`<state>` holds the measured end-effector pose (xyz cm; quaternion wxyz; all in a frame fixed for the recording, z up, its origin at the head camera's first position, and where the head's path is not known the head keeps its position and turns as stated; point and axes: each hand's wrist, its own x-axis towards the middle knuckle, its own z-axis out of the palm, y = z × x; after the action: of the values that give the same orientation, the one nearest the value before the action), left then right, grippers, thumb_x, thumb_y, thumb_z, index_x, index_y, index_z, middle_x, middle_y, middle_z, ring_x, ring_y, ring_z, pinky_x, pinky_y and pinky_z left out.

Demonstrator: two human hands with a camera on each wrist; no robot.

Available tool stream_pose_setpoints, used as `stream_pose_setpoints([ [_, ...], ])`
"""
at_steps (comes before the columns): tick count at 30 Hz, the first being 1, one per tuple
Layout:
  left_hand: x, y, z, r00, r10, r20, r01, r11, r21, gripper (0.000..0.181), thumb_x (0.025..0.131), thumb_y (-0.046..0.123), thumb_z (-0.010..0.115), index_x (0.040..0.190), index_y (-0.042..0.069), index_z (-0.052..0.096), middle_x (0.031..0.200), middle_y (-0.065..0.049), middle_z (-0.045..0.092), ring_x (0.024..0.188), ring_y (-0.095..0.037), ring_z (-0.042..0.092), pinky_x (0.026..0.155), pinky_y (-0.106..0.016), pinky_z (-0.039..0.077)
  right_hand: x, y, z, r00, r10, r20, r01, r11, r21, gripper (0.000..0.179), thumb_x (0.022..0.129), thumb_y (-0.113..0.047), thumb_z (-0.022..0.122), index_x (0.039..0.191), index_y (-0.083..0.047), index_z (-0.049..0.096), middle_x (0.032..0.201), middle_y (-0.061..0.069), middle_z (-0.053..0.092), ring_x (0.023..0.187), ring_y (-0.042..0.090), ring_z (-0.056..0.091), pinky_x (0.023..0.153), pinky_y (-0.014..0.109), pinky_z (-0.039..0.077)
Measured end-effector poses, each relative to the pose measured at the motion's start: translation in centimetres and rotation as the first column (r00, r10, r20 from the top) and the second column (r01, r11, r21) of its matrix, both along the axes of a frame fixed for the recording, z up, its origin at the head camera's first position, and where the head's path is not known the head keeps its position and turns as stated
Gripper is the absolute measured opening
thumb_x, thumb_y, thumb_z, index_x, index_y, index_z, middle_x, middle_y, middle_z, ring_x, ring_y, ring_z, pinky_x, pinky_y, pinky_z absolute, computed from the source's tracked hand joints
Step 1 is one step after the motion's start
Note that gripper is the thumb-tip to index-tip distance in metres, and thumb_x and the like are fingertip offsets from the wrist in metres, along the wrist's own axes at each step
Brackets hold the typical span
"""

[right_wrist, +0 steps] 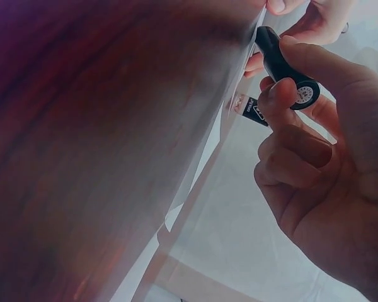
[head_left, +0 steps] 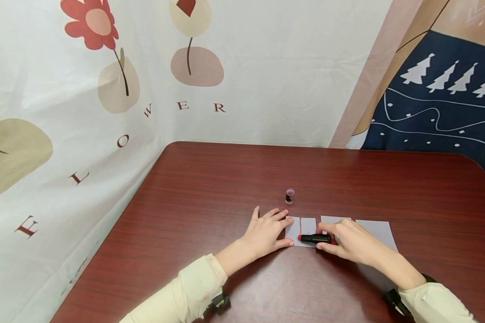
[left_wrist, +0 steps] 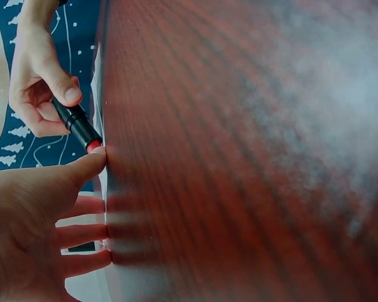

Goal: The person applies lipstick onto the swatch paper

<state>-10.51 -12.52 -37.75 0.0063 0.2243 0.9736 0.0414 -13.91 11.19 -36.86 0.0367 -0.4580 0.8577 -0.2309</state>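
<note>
My right hand [head_left: 355,242] pinches a lipstick [head_left: 316,238] by its black tube, thumb on one side and fingers on the other. The lipstick lies nearly level over a white paper [head_left: 308,224], its red tip [left_wrist: 93,146] pointing left at the lower end of a red line drawn there. Whether the tip touches the paper cannot be made out. Fingers spread, my left hand [head_left: 264,233] rests on the table with fingertips and thumb at the paper's left edge. A small clear cap [head_left: 289,196] with a black label stands behind the paper.
Two more white papers lie to the right, one paper [head_left: 333,219] partly under my right hand and another paper [head_left: 377,231] beyond it. The dark red wooden table [head_left: 226,179] meets a patterned cloth wall [head_left: 275,98] at the back and left.
</note>
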Motion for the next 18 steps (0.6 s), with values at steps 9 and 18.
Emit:
stream_pose_setpoints([
  [9,-0.04,0.02,-0.04,1.0,0.01,0.011,-0.01,1.0,0.001,0.058,0.084,0.054,0.057,0.133,0.022,0.054,0.14,0.0,0.045,0.129,-0.02,0.038,0.098,-0.061,0.023,0.06,0.01,-0.03,1.0,-0.004,0.007,0.004,1.0,0.01,0.012,0.083,-0.023,0.071,0.089,-0.018,0.062,0.056,-0.02,0.041,0.046,-0.005,0.036,0.041,0.017,0.029],
  [18,-0.06,0.01,-0.02,1.0,0.009,0.006,-0.009,1.0,0.005,0.058,0.084,0.055,0.058,0.132,0.022,0.055,0.14,0.001,0.045,0.129,-0.021,0.039,0.098,-0.061,0.024,0.18,-0.02,0.04,1.0,-0.002,0.004,0.002,1.0,0.008,0.012,0.083,-0.024,0.071,0.089,-0.019,0.062,0.055,-0.02,0.04,0.046,-0.005,0.035,0.04,0.017,0.027],
])
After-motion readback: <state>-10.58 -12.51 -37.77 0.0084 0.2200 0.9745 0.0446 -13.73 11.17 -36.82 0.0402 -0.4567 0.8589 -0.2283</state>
